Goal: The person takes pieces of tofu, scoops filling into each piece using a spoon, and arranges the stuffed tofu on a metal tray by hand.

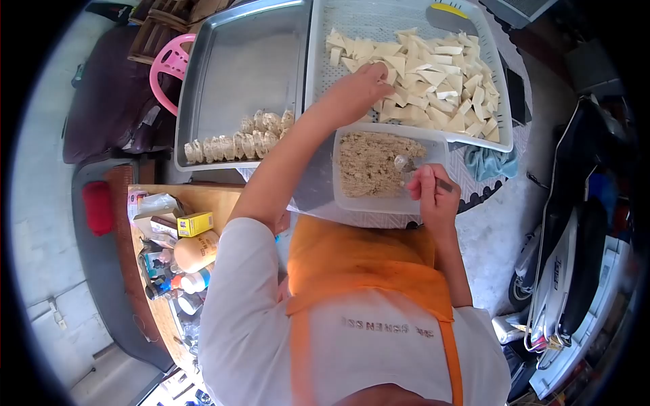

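Observation:
My left hand (369, 82) reaches into a white perforated tray, its fingers bent down against pale, triangular tofu pieces (433, 84). Whatever those fingers pinch is hidden beneath them. In my right hand (435, 193) is a metal spoon (404, 163), its bowl over a clear plastic tub (345, 203). A crumbly tan filling (372, 166) covers much of the tub's bottom, with a bare patch near the spoon. Left of my forearm, a metal tray (247, 64) holds rows of filled pieces (233, 145) along its near edge.
A yellow-handled scraper (450, 15) lies at the white tray's far corner. A pink round-handled item (169, 68) sits beside the metal tray. Bottles and boxes crowd a wooden table (159, 308) at left. A light-blue cloth (491, 162) hangs at the right table edge, and a motorbike (569, 257) stands beyond.

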The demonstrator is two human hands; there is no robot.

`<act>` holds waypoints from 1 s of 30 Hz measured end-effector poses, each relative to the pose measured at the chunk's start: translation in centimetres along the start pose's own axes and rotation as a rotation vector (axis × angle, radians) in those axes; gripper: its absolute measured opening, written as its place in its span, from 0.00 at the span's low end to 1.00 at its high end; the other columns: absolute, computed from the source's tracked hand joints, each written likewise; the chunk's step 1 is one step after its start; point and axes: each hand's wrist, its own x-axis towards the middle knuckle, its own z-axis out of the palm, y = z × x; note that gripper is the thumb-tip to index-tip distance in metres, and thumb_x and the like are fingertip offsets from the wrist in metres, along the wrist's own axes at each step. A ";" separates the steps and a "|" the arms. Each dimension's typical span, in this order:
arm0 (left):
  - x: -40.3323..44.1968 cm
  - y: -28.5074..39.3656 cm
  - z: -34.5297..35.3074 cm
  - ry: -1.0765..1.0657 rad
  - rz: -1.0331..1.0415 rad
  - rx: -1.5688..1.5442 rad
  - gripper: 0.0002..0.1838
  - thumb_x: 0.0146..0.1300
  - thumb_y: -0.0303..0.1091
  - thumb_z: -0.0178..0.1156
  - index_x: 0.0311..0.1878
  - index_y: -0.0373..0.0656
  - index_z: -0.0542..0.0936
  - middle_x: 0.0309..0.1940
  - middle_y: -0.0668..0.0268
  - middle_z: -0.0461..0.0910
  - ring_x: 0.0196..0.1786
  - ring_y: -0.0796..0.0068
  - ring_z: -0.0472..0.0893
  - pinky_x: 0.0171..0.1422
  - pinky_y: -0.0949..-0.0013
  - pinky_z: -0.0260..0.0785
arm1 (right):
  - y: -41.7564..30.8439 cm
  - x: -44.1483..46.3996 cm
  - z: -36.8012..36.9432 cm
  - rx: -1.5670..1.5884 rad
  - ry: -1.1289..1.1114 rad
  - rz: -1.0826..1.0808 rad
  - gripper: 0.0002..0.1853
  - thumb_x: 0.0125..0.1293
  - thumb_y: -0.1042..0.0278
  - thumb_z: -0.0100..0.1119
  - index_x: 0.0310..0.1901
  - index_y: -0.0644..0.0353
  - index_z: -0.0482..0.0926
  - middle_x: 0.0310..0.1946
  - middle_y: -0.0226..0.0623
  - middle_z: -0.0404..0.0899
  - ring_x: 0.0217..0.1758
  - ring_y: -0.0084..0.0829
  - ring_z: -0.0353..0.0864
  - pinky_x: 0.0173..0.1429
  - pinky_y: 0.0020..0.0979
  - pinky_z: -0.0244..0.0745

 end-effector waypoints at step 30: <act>-8.3 11.0 -1.9 0.267 -0.613 -1.331 0.20 0.67 0.21 0.42 0.61 0.44 0.70 0.48 0.65 0.79 0.47 0.77 0.78 0.50 0.77 0.70 | -3.9 -0.3 2.1 -0.207 -0.114 -0.703 0.07 0.54 0.85 0.58 0.35 0.64 0.75 0.28 0.39 0.79 0.26 0.41 0.78 0.31 0.34 0.75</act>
